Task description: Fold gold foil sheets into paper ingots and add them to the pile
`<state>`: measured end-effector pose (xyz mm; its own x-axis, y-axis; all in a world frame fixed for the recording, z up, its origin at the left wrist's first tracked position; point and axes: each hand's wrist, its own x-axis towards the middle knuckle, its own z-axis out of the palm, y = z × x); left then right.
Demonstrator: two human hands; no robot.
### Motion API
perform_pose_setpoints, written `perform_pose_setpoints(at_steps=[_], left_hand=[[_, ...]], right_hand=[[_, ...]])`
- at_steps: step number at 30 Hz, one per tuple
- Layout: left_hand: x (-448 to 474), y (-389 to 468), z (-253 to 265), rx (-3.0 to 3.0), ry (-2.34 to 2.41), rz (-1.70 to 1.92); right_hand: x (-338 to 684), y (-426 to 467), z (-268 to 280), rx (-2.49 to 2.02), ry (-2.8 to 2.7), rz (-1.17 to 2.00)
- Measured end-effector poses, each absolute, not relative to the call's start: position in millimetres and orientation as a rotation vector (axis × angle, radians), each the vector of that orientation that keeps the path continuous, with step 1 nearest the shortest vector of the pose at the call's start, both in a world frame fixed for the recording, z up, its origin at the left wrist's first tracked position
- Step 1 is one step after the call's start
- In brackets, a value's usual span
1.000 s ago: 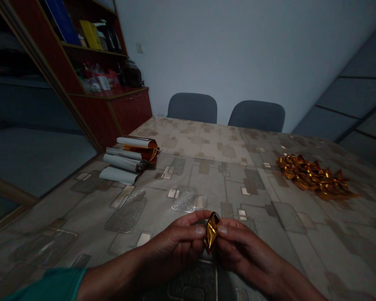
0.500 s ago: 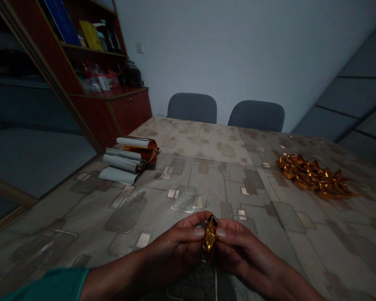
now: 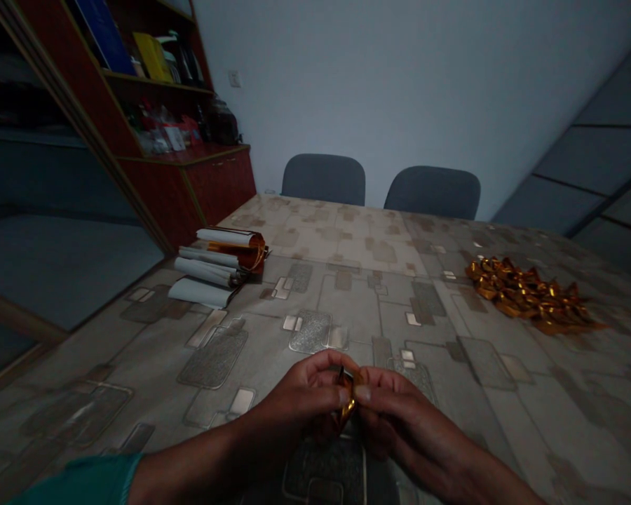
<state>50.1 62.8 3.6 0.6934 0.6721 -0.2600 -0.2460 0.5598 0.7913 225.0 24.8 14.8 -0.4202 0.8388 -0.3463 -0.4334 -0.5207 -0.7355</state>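
Between my two hands is a small folded piece of shiny gold foil paper (image 3: 350,408), held above the near edge of the table. My left hand (image 3: 310,396) pinches it from the left, thumb and forefinger closed on it. From the right, my right hand (image 3: 399,407) grips it with the thumb pressed at its upper part. My fingers cover much of the folded paper. Far to the right lies a cluster of several folded gold foil pieces (image 3: 531,294). On the left rests a stack of folded gold and white paper sheets (image 3: 205,270).
A patterned cloth covers the table (image 3: 315,280). Beyond its far edge stand a grey chair (image 3: 323,180) and a second grey chair (image 3: 434,193) by the wall. At the back left is a red-brown cabinet (image 3: 218,182) with things on its shelves.
My thumbs have moved closer together over the folded gold paper, which is now pressed narrower and more hidden. My left fingers have curled further over its top.
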Motion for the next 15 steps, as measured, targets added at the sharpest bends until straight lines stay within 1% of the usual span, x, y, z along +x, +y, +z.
perform_pose_setpoints(at_steps=[8, 15], left_hand=[[44, 68, 23, 0.663, 0.631, 0.519], [39, 71, 16, 0.786, 0.621, 0.482]], right_hand=[[233, 30, 14, -0.820, -0.553, 2.056], [240, 33, 18, -0.802, -0.684, 2.078]])
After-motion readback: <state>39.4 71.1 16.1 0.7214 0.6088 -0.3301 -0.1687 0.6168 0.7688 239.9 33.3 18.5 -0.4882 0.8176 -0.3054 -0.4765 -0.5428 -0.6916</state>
